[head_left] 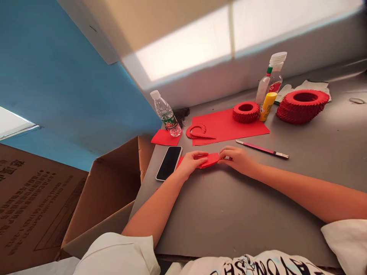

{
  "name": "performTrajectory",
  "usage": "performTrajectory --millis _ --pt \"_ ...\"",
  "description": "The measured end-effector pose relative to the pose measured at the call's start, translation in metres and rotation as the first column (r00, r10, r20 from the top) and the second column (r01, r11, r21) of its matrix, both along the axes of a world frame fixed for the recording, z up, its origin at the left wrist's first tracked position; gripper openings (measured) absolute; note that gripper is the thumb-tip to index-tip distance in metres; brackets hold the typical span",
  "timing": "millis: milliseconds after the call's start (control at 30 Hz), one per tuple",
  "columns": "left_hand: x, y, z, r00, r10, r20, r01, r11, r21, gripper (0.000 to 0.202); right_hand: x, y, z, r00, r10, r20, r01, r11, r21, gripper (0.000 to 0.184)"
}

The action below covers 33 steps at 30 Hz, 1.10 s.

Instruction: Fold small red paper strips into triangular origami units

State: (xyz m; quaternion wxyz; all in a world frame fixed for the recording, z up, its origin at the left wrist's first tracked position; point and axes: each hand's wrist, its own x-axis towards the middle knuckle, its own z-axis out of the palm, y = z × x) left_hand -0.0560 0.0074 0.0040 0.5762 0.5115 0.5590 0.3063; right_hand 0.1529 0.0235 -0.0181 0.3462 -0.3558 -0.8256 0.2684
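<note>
A folded piece of red paper point(210, 159) is held low over the grey table between both hands. My left hand point(192, 162) grips its left part, fingers on top and thumb along the near side. At the right end, my right hand point(235, 159) pinches the edge between thumb and fingers. More red paper shows left of my left hand, partly hidden by it. Beyond the hands, a curled red paper strip with a toothed edge point(197, 135) rests by a large red sheet point(220, 124). A toothed red paper ring point(246, 112) sits on that sheet.
A phone point(169, 163) lies beside my left hand. A clear water bottle point(168, 116) stands on red paper. Rightward are a pen-like tool point(262, 149), a yellow glue stick point(268, 107), another bottle point(275, 74), a larger red ring stack point(302, 107) and a white glove point(312, 87). A cardboard box point(106, 194) stands left.
</note>
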Motion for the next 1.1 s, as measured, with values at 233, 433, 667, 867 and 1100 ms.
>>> performTrajectory --millis 233,433,667,867,1100 --pt "-0.004 0.003 -0.004 0.988 0.033 -0.148 -0.018 0.995 0.102 0.028 0.000 0.000 0.006 0.984 0.009 -0.177 -0.090 0.885 -0.457 0.019" --pt "0.003 -0.003 0.007 0.949 0.120 -0.291 -0.017 0.943 0.332 0.022 0.001 0.002 0.010 0.952 -0.093 -0.291 -0.102 0.803 -0.588 0.023" --pt "0.012 -0.011 0.011 0.982 -0.040 -0.186 0.112 0.911 0.396 0.042 0.001 -0.003 0.012 0.962 -0.073 -0.264 -0.021 0.942 -0.336 0.016" --pt "0.012 -0.010 0.011 0.998 -0.058 0.029 0.050 0.975 0.215 0.055 -0.001 -0.008 0.012 0.978 -0.034 -0.206 0.001 0.988 -0.155 0.013" --pt "0.013 -0.010 0.009 0.996 -0.083 0.021 0.077 0.978 0.194 0.028 0.000 -0.006 0.009 0.988 -0.035 -0.152 0.002 0.978 -0.207 0.016"
